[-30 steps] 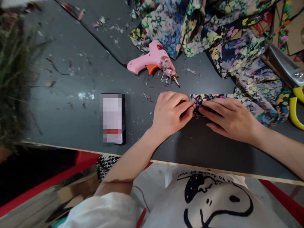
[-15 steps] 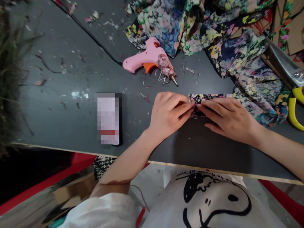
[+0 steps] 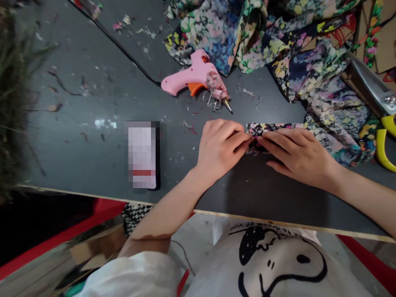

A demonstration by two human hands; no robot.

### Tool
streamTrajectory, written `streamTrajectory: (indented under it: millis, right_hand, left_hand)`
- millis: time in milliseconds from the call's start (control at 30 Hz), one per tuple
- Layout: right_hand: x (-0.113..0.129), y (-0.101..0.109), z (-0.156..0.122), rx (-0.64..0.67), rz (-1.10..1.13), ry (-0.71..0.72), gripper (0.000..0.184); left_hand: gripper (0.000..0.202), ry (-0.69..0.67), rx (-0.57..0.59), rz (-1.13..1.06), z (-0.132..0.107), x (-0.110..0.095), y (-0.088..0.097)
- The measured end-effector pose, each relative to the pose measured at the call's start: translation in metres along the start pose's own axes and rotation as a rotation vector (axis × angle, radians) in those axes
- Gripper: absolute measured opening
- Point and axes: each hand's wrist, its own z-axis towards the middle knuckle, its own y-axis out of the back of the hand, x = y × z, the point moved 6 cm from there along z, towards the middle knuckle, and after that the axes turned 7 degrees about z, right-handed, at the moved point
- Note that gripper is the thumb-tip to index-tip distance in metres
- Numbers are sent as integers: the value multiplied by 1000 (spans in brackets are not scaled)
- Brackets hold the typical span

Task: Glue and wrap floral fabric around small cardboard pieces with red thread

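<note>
A folded strip of dark floral fabric (image 3: pixel 272 126) lies on the grey table (image 3: pixel 93 140), running right into a larger heap. My left hand (image 3: pixel 221 146) pinches the strip's left end with curled fingers. My right hand (image 3: pixel 297 154) presses its fingers down on the strip just to the right, fingertips meeting those of the left hand. A pink glue gun (image 3: pixel 198 78) with an orange trigger lies on its side a little behind my left hand, nozzle pointing toward the strip.
A phone (image 3: pixel 142 156) lies flat left of my hands. Crumpled floral cloth (image 3: pixel 266 37) fills the far right. Yellow-handled scissors (image 3: pixel 385 132) rest at the right edge. A black cord (image 3: pixel 123 51) crosses the table; scraps litter it. Green foliage (image 3: pixel 15 103) stands at left.
Both hands stay on the fabric strip with only small finger shifts. The view has drifted slightly.
</note>
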Motion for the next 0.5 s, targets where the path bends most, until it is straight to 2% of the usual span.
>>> streamTrajectory:
  millis: [300, 500]
  right_hand:
    - [0, 0, -1, 1, -3, -7, 45]
    - [0, 0, 0, 10, 14, -6, 43]
  left_hand:
    - [3, 13, -30, 32, 1, -2, 3]
    - [8, 21, 5, 30, 0, -3, 0]
